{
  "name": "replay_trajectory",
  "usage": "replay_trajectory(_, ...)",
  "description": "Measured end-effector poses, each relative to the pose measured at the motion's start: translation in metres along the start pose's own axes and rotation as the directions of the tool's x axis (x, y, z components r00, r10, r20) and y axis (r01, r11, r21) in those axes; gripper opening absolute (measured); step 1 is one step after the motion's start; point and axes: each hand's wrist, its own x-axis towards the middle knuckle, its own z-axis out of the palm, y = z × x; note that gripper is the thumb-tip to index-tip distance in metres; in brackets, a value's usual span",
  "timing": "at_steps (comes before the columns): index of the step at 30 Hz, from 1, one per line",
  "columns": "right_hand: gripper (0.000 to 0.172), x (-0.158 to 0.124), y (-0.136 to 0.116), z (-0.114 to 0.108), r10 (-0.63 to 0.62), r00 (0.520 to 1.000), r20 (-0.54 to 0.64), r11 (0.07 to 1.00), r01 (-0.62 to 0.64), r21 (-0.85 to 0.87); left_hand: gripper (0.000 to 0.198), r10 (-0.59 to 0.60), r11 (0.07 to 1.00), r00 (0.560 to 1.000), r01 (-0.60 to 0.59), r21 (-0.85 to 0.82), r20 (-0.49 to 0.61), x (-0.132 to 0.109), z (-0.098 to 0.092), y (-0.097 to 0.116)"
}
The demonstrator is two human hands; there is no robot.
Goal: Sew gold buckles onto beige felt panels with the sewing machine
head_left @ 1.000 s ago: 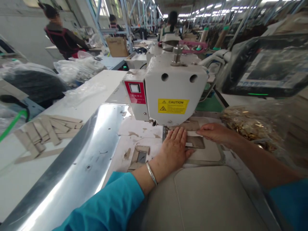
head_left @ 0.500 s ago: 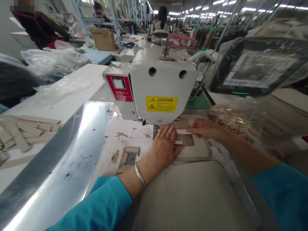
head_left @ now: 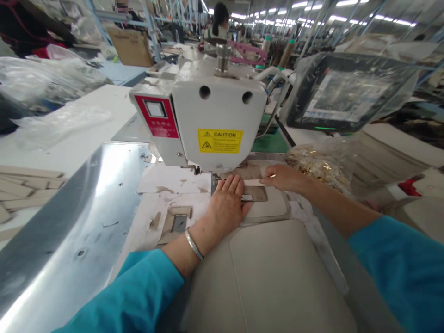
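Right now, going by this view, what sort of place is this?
Probably a factory sewing floor. An industrial sewing machine stands at the centre, cut beige strips lie stacked on the left, and long rows of ceiling lights stretch far into the distance.

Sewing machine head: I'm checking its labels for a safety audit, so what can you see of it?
The sewing machine head is an off-white, painted-looking housing with two round holes in front, a yellow CAUTION label, a red panel with a window at one side, and a metal post on top. The left hand lies just below it, apparently not touching.
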Motion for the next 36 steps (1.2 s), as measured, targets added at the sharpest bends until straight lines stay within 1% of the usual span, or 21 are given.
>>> replay_trajectory(1, 0.031, -0.002, -0.001, -0.002, -0.037, 0.999, -0.028, 0.999, 0.037, 0.002, 0.059, 0.000, 1.000, 1.000, 0.000, 0.000, -0.007, 0.000, 0.000, 0.000)
replay_trajectory(2, 0.030, -0.003, -0.001, -0.003, -0.048, 0.998, -0.037, 0.997, 0.050, 0.055, 0.059, 0.002, 1.000, 1.000, -0.002, 0.001, -0.013, 0.000, 0.000, 0.000)
replay_trajectory(3, 0.030, -0.005, 0.000, -0.003, -0.030, 0.999, -0.026, 0.987, 0.033, 0.155, 0.059, 0.003, 1.000, 1.000, -0.003, 0.001, -0.016, 0.000, 0.000, 0.000)
replay_trajectory(4, 0.031, -0.006, 0.002, -0.003, 0.010, 1.000, 0.004, 0.960, -0.011, 0.281, 0.059, 0.005, 1.000, 1.000, -0.005, 0.001, -0.017, -0.001, 0.000, 0.000)
replay_trajectory(6, 0.031, -0.007, 0.006, -0.001, 0.081, 0.992, 0.095, 0.845, -0.119, 0.521, 0.059, 0.010, 1.000, 1.000, -0.010, -0.002, -0.018, -0.001, 0.001, 0.000)
replay_trajectory(8, 0.028, -0.007, 0.011, 0.002, 0.110, 0.979, 0.169, 0.706, -0.197, 0.681, 0.060, 0.017, 1.000, 1.000, -0.017, -0.002, -0.020, -0.001, 0.002, 0.000)
replay_trajectory(10, 0.026, -0.007, 0.014, 0.005, 0.135, 0.971, 0.199, 0.607, -0.240, 0.758, 0.060, 0.017, 1.000, 1.000, -0.017, 0.000, -0.022, -0.001, 0.004, -0.001)
replay_trajectory(11, 0.025, -0.007, 0.016, 0.006, 0.147, 0.968, 0.201, 0.579, -0.249, 0.776, 0.061, 0.016, 1.000, 1.000, -0.016, 0.001, -0.022, -0.001, 0.004, -0.002)
replay_trajectory(13, 0.025, -0.006, 0.017, 0.008, 0.171, 0.965, 0.197, 0.560, -0.260, 0.787, 0.061, 0.014, 1.000, 1.000, -0.014, 0.003, -0.021, -0.001, 0.005, -0.002)
replay_trajectory(18, 0.030, -0.008, 0.011, 0.011, 0.224, 0.964, 0.143, 0.585, -0.250, 0.771, 0.062, 0.008, 1.000, 1.000, -0.008, 0.008, 0.004, 0.000, 0.004, -0.001)
replay_trajectory(22, 0.034, -0.008, 0.008, 0.015, 0.254, 0.962, 0.098, 0.631, -0.242, 0.737, 0.062, 0.008, 1.000, 1.000, -0.008, 0.004, 0.010, 0.000, 0.002, 0.000)
replay_trajectory(25, 0.034, -0.005, 0.010, 0.017, 0.270, 0.960, 0.073, 0.710, -0.249, 0.659, 0.062, 0.008, 1.000, 1.000, -0.008, 0.004, 0.009, 0.001, 0.002, 0.000)
replay_trajectory(27, 0.033, -0.002, 0.010, 0.017, 0.278, 0.959, 0.059, 0.779, -0.260, 0.570, 0.062, 0.006, 1.000, 1.000, -0.006, 0.009, 0.011, 0.001, 0.002, 0.000)
replay_trajectory(30, 0.029, 0.001, 0.011, 0.014, 0.279, 0.956, 0.087, 0.861, -0.289, 0.419, 0.062, 0.010, 1.000, 1.000, -0.010, 0.021, 0.013, 0.000, 0.003, -0.002)
replay_trajectory(32, 0.027, 0.002, 0.013, 0.012, 0.271, 0.952, 0.141, 0.879, -0.305, 0.366, 0.063, 0.015, 0.999, 1.000, -0.016, 0.029, 0.007, -0.001, 0.004, -0.004)
replay_trajectory(34, 0.026, 0.002, 0.015, 0.011, 0.255, 0.948, 0.190, 0.872, -0.310, 0.379, 0.062, 0.014, 0.999, 1.000, -0.013, 0.043, -0.007, -0.001, 0.007, -0.004)
replay_trajectory(36, 0.025, 0.002, 0.017, 0.011, 0.237, 0.948, 0.211, 0.857, -0.307, 0.414, 0.058, 0.055, 0.997, 0.998, -0.054, 0.058, -0.017, 0.003, 0.009, -0.001)
